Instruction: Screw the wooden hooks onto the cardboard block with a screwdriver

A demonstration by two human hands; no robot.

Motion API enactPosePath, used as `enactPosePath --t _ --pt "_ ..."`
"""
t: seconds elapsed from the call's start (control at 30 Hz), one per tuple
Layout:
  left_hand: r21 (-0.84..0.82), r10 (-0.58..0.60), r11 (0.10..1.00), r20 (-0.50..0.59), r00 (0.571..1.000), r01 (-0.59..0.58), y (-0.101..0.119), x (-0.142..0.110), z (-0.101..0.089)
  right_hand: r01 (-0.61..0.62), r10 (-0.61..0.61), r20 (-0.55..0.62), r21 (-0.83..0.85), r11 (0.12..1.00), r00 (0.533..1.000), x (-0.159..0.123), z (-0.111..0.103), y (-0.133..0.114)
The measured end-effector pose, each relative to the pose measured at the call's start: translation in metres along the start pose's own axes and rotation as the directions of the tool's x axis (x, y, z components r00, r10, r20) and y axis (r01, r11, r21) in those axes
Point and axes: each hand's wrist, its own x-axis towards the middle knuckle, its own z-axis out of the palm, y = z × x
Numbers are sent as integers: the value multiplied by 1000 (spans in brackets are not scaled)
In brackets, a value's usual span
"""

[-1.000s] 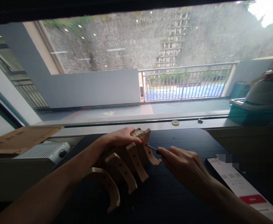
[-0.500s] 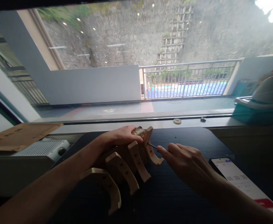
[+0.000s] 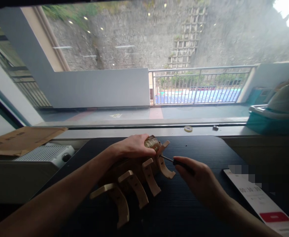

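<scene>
My left hand point(image 3: 134, 146) is closed around the far end of a wooden hook rack point(image 3: 151, 179), which has several curved pale wooden hooks along it. Mottled brown bark shows at that end beside my thumb. In my right hand point(image 3: 199, 173) is a screwdriver point(image 3: 183, 164) with a dark handle and a thin metal shaft. Its tip meets the farthest hook point(image 3: 166, 168) near a hole; whether it sits in a screw is too small to tell. My left forearm hides much of the rack's back.
The rack is held over a dark table point(image 3: 196, 148). A phone point(image 3: 251, 194) lies at the right. On the sill behind are a tape roll point(image 3: 188, 128) and a small dark object point(image 3: 215, 127). A teal bin point(image 3: 265, 120), a brown envelope point(image 3: 23, 138) and a radiator point(image 3: 45, 154) flank the table.
The rack has tilted and shifted slightly right and down, with my left hand on it. My right hand has moved back along the screwdriver, so its dark handle now shows.
</scene>
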Motion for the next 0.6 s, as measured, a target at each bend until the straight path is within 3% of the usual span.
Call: enactPosePath --t 0.03,0.1,0.2,0.3,0.37,0.4,0.47,0.53,0.6 --pt "7 -1 1000 -3 1000 1 1 -1 1 -74 72 35 59 996 997 -1 0 0" --pt "19 -4 1000 -14 1000 4 2 -2 2 -100 96 79 51 994 992 -2 -3 -3" --pt "26 -15 1000 -17 1000 16 3 -3 2 134 -119 93 -173 976 989 -1 -13 -8" --pt "13 1 1000 -1 1000 -1 2 -4 2 449 -412 181 -411 793 893 1 -19 -10" --pt "3 20 1000 4 1000 -20 2 -4 1 552 -516 213 -445 705 830 2 -17 -8" --pt "4 24 1000 9 1000 -24 2 -4 1 553 -528 187 -418 721 829 2 -14 -6" --pt "21 13 1000 18 1000 -13 3 -4 0 417 -417 60 -262 870 907 2 -4 -1" --pt "53 -8 999 17 1000 7 5 -5 -1 129 -128 -43 3 992 991 0 5 2" --pt "78 -17 997 2 1000 17 6 -5 -1 -139 146 -19 217 966 989 -1 10 3"
